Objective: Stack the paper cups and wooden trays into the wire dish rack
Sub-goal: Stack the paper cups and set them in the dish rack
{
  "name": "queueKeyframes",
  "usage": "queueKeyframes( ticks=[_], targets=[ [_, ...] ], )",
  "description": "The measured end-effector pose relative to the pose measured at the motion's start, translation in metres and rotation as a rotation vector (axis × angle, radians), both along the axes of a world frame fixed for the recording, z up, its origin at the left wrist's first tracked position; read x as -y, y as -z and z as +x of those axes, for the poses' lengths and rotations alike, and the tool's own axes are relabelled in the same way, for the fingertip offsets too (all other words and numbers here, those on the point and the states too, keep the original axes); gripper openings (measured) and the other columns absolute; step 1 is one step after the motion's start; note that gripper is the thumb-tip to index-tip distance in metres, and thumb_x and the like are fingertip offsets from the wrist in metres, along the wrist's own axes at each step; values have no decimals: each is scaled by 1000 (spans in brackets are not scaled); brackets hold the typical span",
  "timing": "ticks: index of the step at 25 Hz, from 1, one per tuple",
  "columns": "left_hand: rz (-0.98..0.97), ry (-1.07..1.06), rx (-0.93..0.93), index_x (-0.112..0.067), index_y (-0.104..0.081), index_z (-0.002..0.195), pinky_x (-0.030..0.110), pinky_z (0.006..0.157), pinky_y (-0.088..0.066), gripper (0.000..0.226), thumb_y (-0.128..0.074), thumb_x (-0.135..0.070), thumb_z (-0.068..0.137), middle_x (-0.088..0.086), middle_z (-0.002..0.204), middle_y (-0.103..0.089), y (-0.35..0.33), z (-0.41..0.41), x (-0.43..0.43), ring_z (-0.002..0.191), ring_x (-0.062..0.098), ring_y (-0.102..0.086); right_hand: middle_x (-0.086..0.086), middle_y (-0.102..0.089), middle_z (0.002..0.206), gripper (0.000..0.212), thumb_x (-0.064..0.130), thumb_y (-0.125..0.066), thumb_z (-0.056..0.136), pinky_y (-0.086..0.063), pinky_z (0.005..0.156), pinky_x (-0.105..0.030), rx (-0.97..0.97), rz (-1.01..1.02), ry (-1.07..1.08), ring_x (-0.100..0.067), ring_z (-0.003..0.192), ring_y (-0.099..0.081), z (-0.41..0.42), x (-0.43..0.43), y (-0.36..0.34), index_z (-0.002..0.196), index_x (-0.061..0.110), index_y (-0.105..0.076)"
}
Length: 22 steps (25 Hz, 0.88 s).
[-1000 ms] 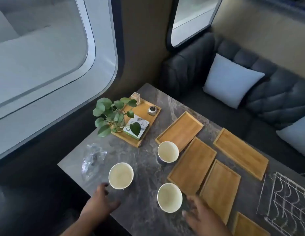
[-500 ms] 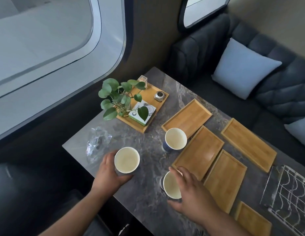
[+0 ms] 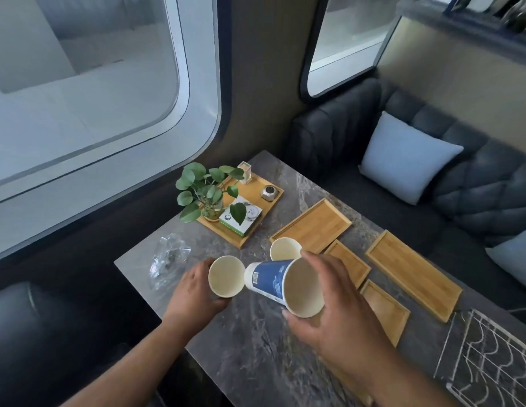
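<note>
A: How many cups are there?
B: Three: left cup (image 3: 226, 277), tipped cup (image 3: 285, 284), far cup (image 3: 285, 249).
A: And trays?
B: Five can be counted: far tray (image 3: 311, 226), middle tray (image 3: 351, 264), right tray (image 3: 413, 274), near tray (image 3: 386, 311), plant tray (image 3: 256, 198).
A: Racks?
B: One rack (image 3: 491, 356).
A: What else?
B: Two hands: left hand (image 3: 194, 292), right hand (image 3: 338, 312). Two cushions: far cushion (image 3: 403, 160), near cushion (image 3: 517, 259). Two windows: left window (image 3: 79, 83), right window (image 3: 350, 33). One plant (image 3: 209, 189), one bag (image 3: 167, 259), one box (image 3: 241, 215), one can (image 3: 269, 192), one glass (image 3: 244, 171).
</note>
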<state>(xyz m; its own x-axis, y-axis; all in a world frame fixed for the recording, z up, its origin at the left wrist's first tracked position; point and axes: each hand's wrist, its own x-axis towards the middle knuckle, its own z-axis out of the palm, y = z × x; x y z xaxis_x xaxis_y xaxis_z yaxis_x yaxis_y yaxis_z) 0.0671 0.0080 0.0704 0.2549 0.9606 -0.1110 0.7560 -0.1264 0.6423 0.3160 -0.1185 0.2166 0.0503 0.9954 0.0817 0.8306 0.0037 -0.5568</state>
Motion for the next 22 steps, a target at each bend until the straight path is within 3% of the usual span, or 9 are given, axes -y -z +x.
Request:
queueKeyframes(
  ticks=[5,8,12,16,19,22],
  targets=[
    [107,50,-5,-37,-44,137,31,95,-45,83,-83,-51,66,-11,129,-61,-32,23,6,122,16,-54,35,-25,145,92,62,-69,78,-36,87,-2,-4,101,-29,14,131,-36,5,9,-32,153,49,-18],
    [177,102,13,-40,-42,136,29,94,-45,83,-77,-58,63,-13,127,-61,-51,31,8,120,14,-54,34,-23,146,91,62,-67,79,-43,90,-8,-5,103,-63,10,130,-39,3,2,-32,151,56,-12],
    [287,190,58,-43,-43,132,26,91,-43,79,-70,-63,61,-16,123,-62,-71,35,-2,113,9,-54,23,-27,151,89,61,-64,82,-50,99,-22,23,82,-96,-1,132,-42,-7,-25,-19,154,49,-12],
    [331,264,48,-38,-45,135,29,94,-48,85,-74,-67,61,-15,125,-61,-74,35,-17,114,9,-53,16,-19,163,90,60,-64,86,-41,115,-32,69,-2,-152,-9,149,-27,-21,-59,3,155,50,-7],
    [306,302,69,-34,-46,136,30,94,-49,89,-78,-70,61,-13,124,-60,-67,33,-30,114,11,-56,17,-14,166,94,62,-66,86,-41,116,-38,92,-67,-174,-11,151,-23,-29,-83,21,155,54,-3],
    [255,280,86,-37,-44,137,29,92,-49,90,-78,-69,60,-14,123,-60,-57,26,-41,114,12,-56,21,-6,168,108,77,-65,75,-35,114,-39,60,-143,-176,-10,154,-19,-23,-100,39,154,59,6]
  ],
)
